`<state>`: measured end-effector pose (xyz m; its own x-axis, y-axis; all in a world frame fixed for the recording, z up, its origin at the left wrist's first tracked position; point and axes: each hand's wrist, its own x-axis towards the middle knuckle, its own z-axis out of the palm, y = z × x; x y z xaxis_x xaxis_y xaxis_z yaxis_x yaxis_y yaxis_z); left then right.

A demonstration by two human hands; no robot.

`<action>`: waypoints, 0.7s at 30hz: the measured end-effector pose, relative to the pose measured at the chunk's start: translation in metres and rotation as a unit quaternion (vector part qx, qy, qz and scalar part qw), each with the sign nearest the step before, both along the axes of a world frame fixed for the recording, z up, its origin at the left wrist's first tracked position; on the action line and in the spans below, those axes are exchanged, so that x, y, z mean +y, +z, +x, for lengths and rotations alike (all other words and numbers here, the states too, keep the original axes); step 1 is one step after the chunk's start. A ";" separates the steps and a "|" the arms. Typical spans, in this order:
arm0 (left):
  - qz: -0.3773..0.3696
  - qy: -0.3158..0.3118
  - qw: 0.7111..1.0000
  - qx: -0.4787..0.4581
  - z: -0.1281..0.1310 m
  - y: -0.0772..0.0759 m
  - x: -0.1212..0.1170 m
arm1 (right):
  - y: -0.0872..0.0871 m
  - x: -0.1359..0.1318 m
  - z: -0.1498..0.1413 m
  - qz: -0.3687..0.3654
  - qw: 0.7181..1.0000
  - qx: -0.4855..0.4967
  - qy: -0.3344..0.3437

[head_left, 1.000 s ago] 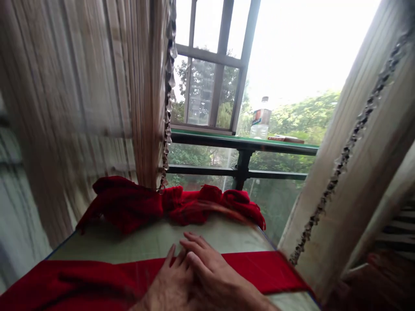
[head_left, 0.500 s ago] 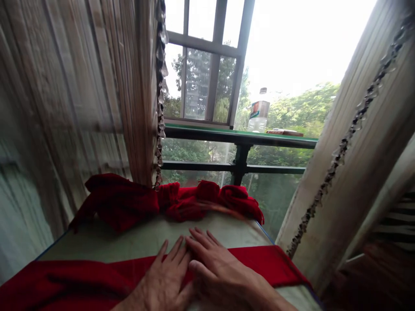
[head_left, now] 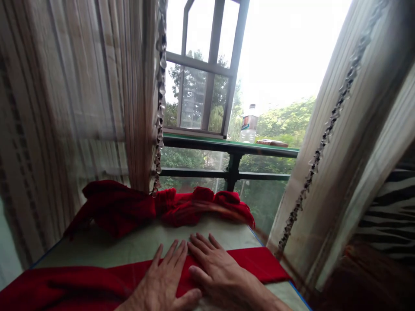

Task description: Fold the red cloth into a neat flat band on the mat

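A red cloth strip [head_left: 253,263], folded flat like a scarf, runs across the pale table top [head_left: 207,231]. Toward the left its red fabric lies looser and wrinkled. My left hand [head_left: 164,276] rests palm down on the strip, fingers stretched out over its far edge. Beside it my right hand [head_left: 220,268] also lies flat, fingers spread, on the same cloth. The two hands are close together but slightly apart. Neither one grips anything. The palms hide the middle of the strip.
Crumpled red scarves [head_left: 116,207] lie along the table's far edge. Behind stand a dark railing [head_left: 201,142], an open window [head_left: 207,73] and a plastic bottle [head_left: 249,125] on the ledge. Curtains [head_left: 81,95] hang at both sides. Zebra-patterned fabric [head_left: 389,207] shows at right.
My hands have parted slightly: the right fingertips, which overlapped the left hand, now lie beside it. The left thumb sticks out more. The view has shifted a little.
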<state>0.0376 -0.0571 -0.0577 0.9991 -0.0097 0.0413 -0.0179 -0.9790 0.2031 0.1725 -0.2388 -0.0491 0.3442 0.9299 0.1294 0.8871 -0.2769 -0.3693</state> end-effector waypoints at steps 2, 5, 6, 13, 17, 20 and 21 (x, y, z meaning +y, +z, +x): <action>0.001 0.015 0.999 0.033 -0.006 0.017 -0.007 | 0.001 -0.010 0.001 -0.010 1.000 -0.011 -0.026; -0.008 0.018 0.999 0.045 -0.012 0.033 -0.013 | -0.001 -0.033 0.011 -0.031 0.996 -0.021 -0.079; -0.014 0.017 0.999 0.044 -0.013 0.035 -0.014 | -0.003 -0.042 0.016 -0.038 0.994 -0.022 -0.098; -0.008 0.017 0.999 0.043 -0.012 0.028 -0.011 | -0.015 -0.106 0.061 -0.044 0.971 -0.042 -0.233; -0.024 0.000 1.000 0.012 -0.012 0.025 -0.009 | -0.014 -0.129 0.072 -0.027 0.957 -0.054 -0.283; -0.027 -0.001 0.999 0.033 -0.013 0.031 -0.010 | -0.006 -0.130 0.072 -0.009 0.954 -0.063 -0.292; -0.024 0.004 0.999 0.041 -0.013 0.033 -0.010 | -0.003 -0.126 0.070 0.000 0.955 -0.066 -0.288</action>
